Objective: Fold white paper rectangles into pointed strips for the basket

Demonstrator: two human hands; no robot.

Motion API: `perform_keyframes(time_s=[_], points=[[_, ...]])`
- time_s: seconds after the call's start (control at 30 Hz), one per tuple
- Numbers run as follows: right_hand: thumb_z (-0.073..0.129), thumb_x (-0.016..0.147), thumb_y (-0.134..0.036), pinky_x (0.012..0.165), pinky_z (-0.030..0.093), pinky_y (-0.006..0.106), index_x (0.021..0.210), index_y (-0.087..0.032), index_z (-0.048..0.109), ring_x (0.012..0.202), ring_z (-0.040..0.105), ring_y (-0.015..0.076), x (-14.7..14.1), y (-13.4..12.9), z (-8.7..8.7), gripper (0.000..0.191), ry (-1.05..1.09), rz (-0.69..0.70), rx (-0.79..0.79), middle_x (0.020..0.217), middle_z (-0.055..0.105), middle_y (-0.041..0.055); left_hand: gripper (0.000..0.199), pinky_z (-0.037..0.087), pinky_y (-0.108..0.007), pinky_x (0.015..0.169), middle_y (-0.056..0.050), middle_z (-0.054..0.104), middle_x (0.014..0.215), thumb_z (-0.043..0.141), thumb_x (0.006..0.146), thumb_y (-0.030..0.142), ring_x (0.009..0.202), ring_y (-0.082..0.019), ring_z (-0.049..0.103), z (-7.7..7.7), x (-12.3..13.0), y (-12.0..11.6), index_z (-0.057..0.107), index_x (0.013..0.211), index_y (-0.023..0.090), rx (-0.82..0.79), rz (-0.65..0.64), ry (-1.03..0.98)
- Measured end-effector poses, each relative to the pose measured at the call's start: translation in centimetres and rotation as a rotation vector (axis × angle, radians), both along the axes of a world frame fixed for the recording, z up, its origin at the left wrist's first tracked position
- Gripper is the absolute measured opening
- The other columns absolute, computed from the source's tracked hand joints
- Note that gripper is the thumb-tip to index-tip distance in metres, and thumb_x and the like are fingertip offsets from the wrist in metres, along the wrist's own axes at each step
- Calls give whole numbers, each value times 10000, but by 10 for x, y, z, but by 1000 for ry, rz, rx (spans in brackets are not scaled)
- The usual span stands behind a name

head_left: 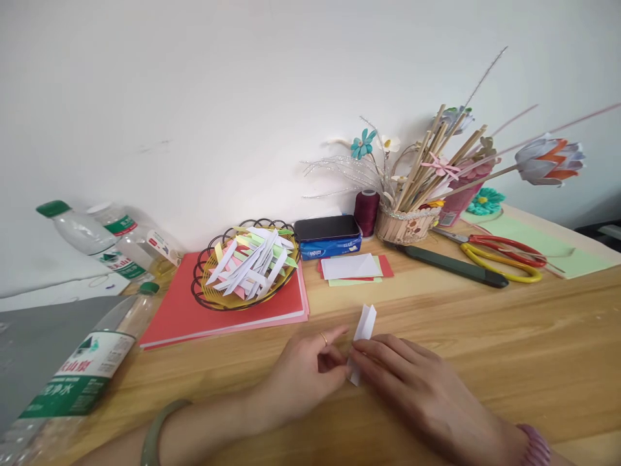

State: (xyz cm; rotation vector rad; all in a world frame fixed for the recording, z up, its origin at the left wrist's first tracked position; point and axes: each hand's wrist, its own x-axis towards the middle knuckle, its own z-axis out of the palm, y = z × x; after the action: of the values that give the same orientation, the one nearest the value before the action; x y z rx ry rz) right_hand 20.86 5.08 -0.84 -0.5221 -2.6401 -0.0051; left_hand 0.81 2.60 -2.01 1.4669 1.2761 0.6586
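Observation:
A narrow folded strip of white paper (365, 322) stands slightly tilted on the wooden table in front of me, with a crease along its length. My left hand (303, 369) is at its lower left side, thumb and curled fingers touching the paper while the index finger stretches out; it wears a ring. From the right, my right hand (422, 378) has its fingers held together and pressed over the strip's middle and lower part. The fingers hide part of the paper. Behind them lie small white paper pieces (347, 266) over red and green ones.
A wire-rimmed basket (198, 291) of folded strips rests on red paper sheets (167, 317). Plastic bottles (92, 362) lie left. Behind are a phone (327, 227) on a blue pack (323, 249) and a thread spool (367, 213). A green-handled cutter (449, 264), scissors (504, 249) and a stick-filled basket (405, 226) stand right.

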Motion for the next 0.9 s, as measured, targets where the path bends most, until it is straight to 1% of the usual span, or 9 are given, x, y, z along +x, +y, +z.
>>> perform_keyframes(time_s=[0.07,0.17,0.27,0.37,0.57,0.67,0.77,0.9], points=[[232,961,-156,778,533,322,1115,-86,580,921,607,190,2,0,0,386,-3,8,7,1010,665,120,538,473,-266,769,-14,704,869,543,772,221,789,-167,628,-1,0,1,487,1306,181,31,-1,25],[246,953,-141,791,538,331,1123,-78,582,955,612,197,3,0,0,382,-10,5,35,1024,671,125,508,471,-263,758,-15,700,823,540,767,218,775,-170,622,-1,0,3,528,1273,176,41,10,51],[266,944,-133,818,538,362,1167,-79,562,1039,588,211,3,2,0,374,-43,-8,68,1108,649,136,517,471,-253,735,-12,697,827,546,761,214,762,-166,622,-1,0,3,524,1277,181,33,8,33],[293,936,-127,853,526,375,1186,-82,552,1082,569,217,2,3,-1,363,-81,-18,77,1163,625,133,538,467,-256,753,-13,696,844,562,757,214,768,-163,621,-1,2,3,508,1290,179,13,13,7],[314,937,-147,866,515,387,1168,-92,558,1081,565,224,2,3,-3,340,-72,-20,62,1116,639,134,559,460,-279,791,-15,699,861,615,744,228,793,-174,624,-3,2,3,505,1290,186,-5,25,-25],[286,947,-153,852,516,380,1136,-107,573,1051,576,216,2,2,0,347,-68,-23,50,1061,650,126,565,457,-287,802,-13,701,865,637,746,259,809,-182,626,-3,1,3,504,1291,198,-15,20,-42],[260,953,-149,831,524,374,1126,-104,577,1034,583,215,4,1,2,365,-58,-16,74,1040,657,125,549,453,-289,811,-15,702,865,640,754,286,821,-186,624,-2,0,3,515,1281,197,-15,9,-43],[257,957,-150,832,523,360,1149,-112,576,1039,582,206,11,0,1,374,-47,-10,115,1068,660,116,493,455,-273,797,-9,699,854,599,752,225,796,-175,617,-2,1,4,558,1242,201,14,1,19]])
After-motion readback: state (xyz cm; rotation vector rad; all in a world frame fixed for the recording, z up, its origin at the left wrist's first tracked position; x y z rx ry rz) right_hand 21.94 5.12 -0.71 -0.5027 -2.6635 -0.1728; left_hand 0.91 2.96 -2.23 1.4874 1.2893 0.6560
